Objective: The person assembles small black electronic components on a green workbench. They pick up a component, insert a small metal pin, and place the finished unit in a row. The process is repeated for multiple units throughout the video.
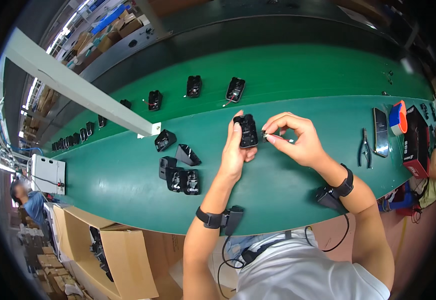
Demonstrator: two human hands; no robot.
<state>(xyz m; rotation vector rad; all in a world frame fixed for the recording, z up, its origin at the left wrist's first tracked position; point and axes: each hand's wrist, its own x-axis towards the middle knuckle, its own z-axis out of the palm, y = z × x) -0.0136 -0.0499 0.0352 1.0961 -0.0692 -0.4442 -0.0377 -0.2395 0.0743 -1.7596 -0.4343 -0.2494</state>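
My left hand (pixel 234 150) is wrapped round a black plastic housing (pixel 248 131), its open inner side turned up above the green bench. Just to the right of it, my right hand (pixel 296 139) pinches a small dark part (pixel 265 135) between thumb and fingertips, apart from the housing by a narrow gap. The part is too small to name. Left of my left hand, several black housings (pixel 192 181) lie on the bench in a loose group, among them a wedge-shaped black piece (pixel 188 155).
A grey post (pixel 83 85) slants across the bench at left. Along the green belt (pixel 278 70) stand several black housings (pixel 235 90), some with wires. At right lie pliers (pixel 365 150), a phone (pixel 380 131), an orange-and-blue tape roll (pixel 398 118) and a box (pixel 416 142). An open carton (pixel 128 260) sits below left.
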